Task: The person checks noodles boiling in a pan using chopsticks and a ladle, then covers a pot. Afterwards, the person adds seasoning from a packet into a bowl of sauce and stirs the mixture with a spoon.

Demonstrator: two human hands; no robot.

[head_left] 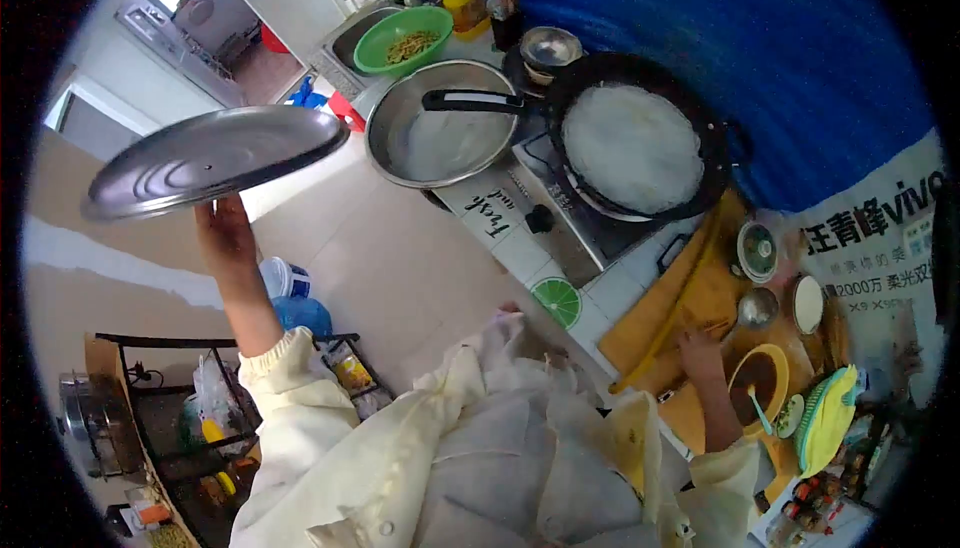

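Metal lid (215,160) is raised over the floor on the person's left, tilted, well apart from the black wok (712,138); the left hand (226,233) is clamped on it from below, part of the fingers out of sight at the lid's lower edge; the right hand (700,356) is low over the wooden board (640,328), near the yellow bowl (781,373) of dark liquid, and I cannot tell whether its fingers are apart or together; the wok, on the gas stove (560,210), holds something white, its handle (470,101) reaching over the steel basin (393,138); just beyond that basin is a green bowl (374,53) with food pieces in it.
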